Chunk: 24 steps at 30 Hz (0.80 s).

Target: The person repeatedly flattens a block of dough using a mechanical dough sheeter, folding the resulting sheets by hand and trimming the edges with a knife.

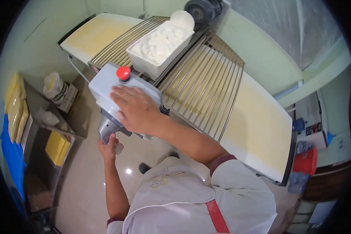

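A dough sheeter with a light grey housing (101, 84) stands in front of me. My right hand (138, 111) lies flat on top of this housing, fingers stretched out, just below a red mushroom-shaped button (123, 72). Lower down, my left hand (108, 148) is closed at the lower end of a grey lever handle (107, 128); the fingers' far side is hidden. A small translucent knob (119, 148) shows beside that hand. Behind the housing, a white tub of flour (160, 43) rests across the machine between two metal bar guards (206, 87).
Pale, yellowish conveyor belts (261, 124) extend on both sides. At left are a metal shelf (58, 128) with yellow packages (58, 148), a blue sheet (11, 152) and a white sack (55, 87). A red bucket (305, 160) stands far right, near water bottles.
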Available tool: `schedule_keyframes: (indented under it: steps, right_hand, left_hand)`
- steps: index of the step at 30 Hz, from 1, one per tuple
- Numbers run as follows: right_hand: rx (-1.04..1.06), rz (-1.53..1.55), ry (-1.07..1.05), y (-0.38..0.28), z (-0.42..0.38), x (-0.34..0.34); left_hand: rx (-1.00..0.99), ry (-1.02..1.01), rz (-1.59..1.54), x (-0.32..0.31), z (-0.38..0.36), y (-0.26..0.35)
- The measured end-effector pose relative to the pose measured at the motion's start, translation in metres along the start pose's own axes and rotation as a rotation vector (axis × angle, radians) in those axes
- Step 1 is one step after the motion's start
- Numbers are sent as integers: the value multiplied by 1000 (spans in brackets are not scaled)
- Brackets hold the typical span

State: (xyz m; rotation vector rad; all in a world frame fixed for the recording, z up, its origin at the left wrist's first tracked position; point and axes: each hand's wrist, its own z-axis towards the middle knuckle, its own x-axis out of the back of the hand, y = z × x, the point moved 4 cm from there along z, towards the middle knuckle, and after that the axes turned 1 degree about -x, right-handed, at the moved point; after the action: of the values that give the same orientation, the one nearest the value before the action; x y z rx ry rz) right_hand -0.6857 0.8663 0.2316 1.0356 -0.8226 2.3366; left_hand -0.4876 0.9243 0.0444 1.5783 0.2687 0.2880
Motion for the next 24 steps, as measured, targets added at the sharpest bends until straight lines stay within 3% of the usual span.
schedule_keyframes:
  steps: [6, 9, 11, 13, 17, 22, 24]
  right_hand:
    - [79, -7, -88, 3, 30, -20]
    - [184, -167, -87, 4, 53, -37]
    - [74, -97, -332, 9, 81, -48]
    - [119, -71, -243, 16, 100, -68]
    - [-39, -239, -519, 18, 143, -89]
    - [-385, -386, -887, 28, 187, -117]
    - [-382, -331, -905, 38, 194, -127]
  left_hand:
    - [-32, -26, -9, -2, 0, 3]
    - [-19, -36, -13, -1, 0, -3]
    - [-15, -47, 56, 2, 0, -4]
    - [-12, -68, 105, 3, -2, 2]
    - [13, -188, -191, 5, -6, -16]
    - [68, -136, -89, 2, -8, -31]
    - [61, -141, -68, 4, -7, -24]
